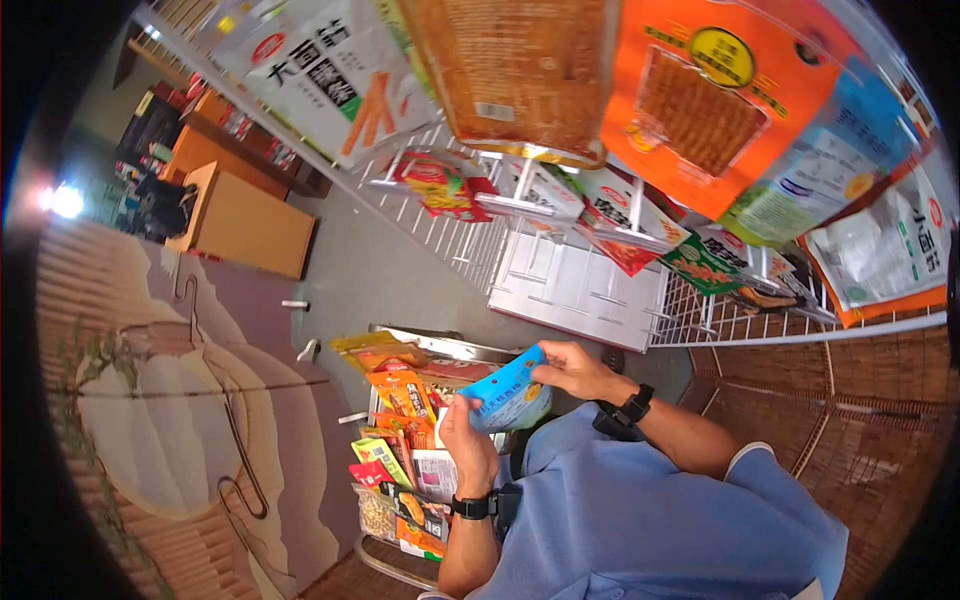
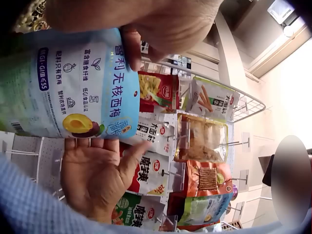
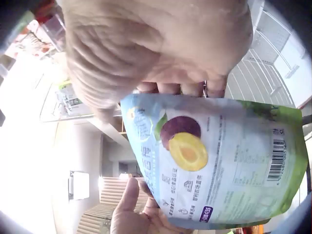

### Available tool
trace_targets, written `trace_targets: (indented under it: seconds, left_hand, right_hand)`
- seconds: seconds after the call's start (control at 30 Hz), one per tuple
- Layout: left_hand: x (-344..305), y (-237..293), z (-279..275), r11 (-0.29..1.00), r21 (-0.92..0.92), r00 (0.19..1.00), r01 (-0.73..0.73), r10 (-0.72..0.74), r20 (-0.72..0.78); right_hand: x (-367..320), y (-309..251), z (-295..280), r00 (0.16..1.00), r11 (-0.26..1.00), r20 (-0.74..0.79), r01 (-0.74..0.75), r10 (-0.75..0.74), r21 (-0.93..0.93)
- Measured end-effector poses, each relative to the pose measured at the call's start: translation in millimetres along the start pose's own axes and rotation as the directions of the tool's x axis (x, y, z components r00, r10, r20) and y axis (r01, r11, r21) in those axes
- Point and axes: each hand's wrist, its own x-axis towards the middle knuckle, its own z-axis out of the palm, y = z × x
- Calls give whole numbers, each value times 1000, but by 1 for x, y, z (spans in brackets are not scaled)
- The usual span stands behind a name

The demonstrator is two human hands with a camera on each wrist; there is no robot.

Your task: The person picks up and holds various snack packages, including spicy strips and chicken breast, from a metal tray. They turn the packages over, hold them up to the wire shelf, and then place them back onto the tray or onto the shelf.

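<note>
A blue and green pouch of prunes (image 1: 505, 397) is held out in front of the torso by both hands. My left hand (image 1: 470, 445) grips its left end, with the fingers behind it. At the other end my right hand (image 1: 585, 373) pinches the top corner between thumb and fingers. In the left wrist view the pouch (image 2: 73, 87) shows Chinese print and a cut fruit. The right wrist view shows its barcode side (image 3: 219, 161), with a purple fruit and a yellow half. Part of the right hand's fingers (image 2: 100, 175) lies hidden behind the pouch.
Below the pouch is a metal-framed cart (image 1: 395, 575) packed with snack bags (image 1: 400, 395). Ahead, a white wire rack (image 1: 440, 235) carries hanging snack packets, including a large orange bag (image 1: 720, 100) and a white one (image 1: 325, 80). A wooden counter (image 1: 245, 225) stands at the far left.
</note>
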Motion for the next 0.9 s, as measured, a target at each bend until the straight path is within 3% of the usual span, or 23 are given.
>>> trace_targets:
  seconds: [0.03,0.07,0.1,0.17,0.2,0.23,0.3,0.37,0.43,0.47,0.53,0.57,0.67,0.8,0.9]
  left_hand:
    - [0,0,5,1000,-14,999,25,-24,42]
    - [2,-3,8,999,-6,997,36,-36,61]
    - [4,-6,11,1000,13,995,19,-20,95]
    - [8,-9,15,999,35,990,5,-10,142]
    - [9,-9,16,999,39,984,1,-8,181]
    - [10,-8,18,999,40,976,-5,-4,217]
    - [11,-7,24,998,56,973,-2,-11,230]
    - [14,-8,24,995,98,960,28,-54,275]
    - [13,-11,23,990,135,957,45,-81,278]
    - [13,-13,21,983,173,955,62,-109,277]
    - [10,-16,19,981,179,953,77,-125,276]
    - [10,-18,19,977,187,949,98,-148,279]
    - [9,-18,20,975,199,949,101,-154,275]
    - [9,-15,22,978,189,954,89,-138,265]
    - [9,-13,21,977,195,956,84,-134,260]
  right_hand:
    - [1,-3,1,999,992,-18,-42,40,-123]
    - [2,-7,4,987,986,-151,24,-50,-168]
    - [2,-5,3,983,985,-174,23,-53,-168]
    - [3,4,-3,910,967,-366,116,-195,-227]
    - [-2,-7,-8,896,968,-427,13,-123,-251]
    - [-3,-12,-14,892,968,-435,13,-124,-251]
    - [-5,-22,-25,763,980,-621,78,-177,-182]
    - [-11,-41,-38,727,990,-673,79,-138,-117]
    - [-13,-57,-49,554,951,-774,192,-308,-241]
    - [-13,-65,-53,557,951,-771,196,-309,-240]
    - [-15,-78,-61,445,901,-785,256,-432,-351]
    - [-18,-83,-65,450,901,-782,259,-432,-349]
    - [-19,-86,-73,355,837,-758,204,-547,-508]
    - [-7,-111,-70,286,793,-740,246,-608,-557]
    - [-3,-107,-75,287,787,-733,231,-616,-571]
